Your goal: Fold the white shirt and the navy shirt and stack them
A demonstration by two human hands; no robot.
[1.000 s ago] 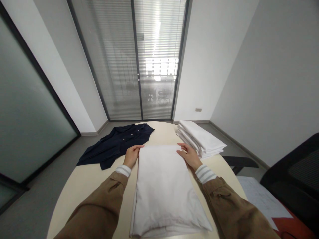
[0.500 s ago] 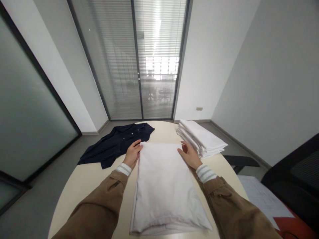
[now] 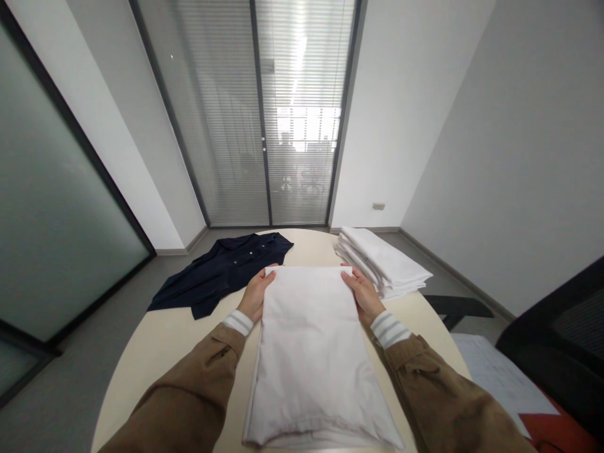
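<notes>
A folded white cloth (image 3: 314, 352) lies lengthwise in front of me on the table, its far end lifted slightly. My left hand (image 3: 256, 292) grips the far left corner, thumb on top and fingers underneath. At the far right corner, my right hand (image 3: 364, 293) holds the cloth the same way. The fingers below the fabric are mostly hidden. Beyond my left hand lies a dark navy button-up garment (image 3: 226, 267), spread out. A stack of folded white cloth (image 3: 382, 258) rests just past my right hand.
The round cream table (image 3: 136, 371) carries all the cloth. To the right stands a black chair (image 3: 561, 340), with paper sheets (image 3: 500, 371) and something red (image 3: 550, 434) beside it. A glass door with blinds (image 3: 264, 113) is behind the table.
Both hands have closed on the far corners of the white cloth, with the thumbs now on top. Its far edge has risen slightly. The navy garment and the stack stay put.
</notes>
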